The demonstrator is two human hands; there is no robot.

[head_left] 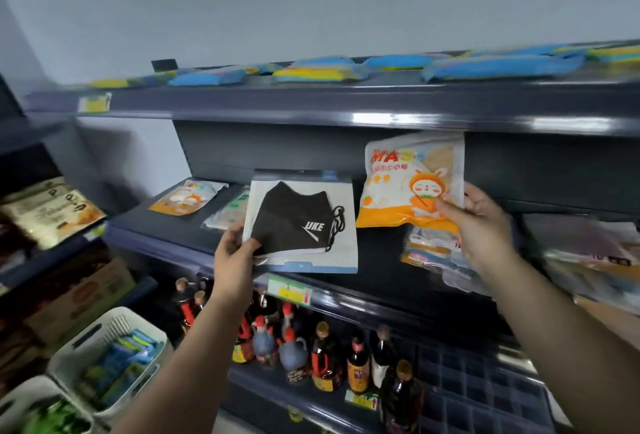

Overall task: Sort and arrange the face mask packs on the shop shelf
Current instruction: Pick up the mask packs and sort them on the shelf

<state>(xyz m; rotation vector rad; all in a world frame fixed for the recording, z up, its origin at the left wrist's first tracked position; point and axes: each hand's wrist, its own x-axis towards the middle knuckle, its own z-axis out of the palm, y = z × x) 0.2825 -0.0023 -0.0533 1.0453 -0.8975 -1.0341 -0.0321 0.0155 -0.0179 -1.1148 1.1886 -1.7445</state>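
My left hand point(234, 253) grips the lower left corner of a clear pack with a black mask point(300, 225) and holds it upright in front of the dark middle shelf point(166, 236). My right hand point(483, 225) pinches the lower right edge of an orange cartoon mask pack point(412, 180), raised above a small pile of mask packs point(433, 250) on the same shelf. Another orange pack point(185, 198) and a pale pack point(228, 211) lie flat at the shelf's left end.
Blue and yellow packs point(498, 66) line the top shelf. Blurred packs point(588, 250) lie at the far right. Bottles point(322, 357) stand on the lower shelf. White baskets point(110, 329) with goods sit at the lower left, snack bags point(48, 211) on a side shelf.
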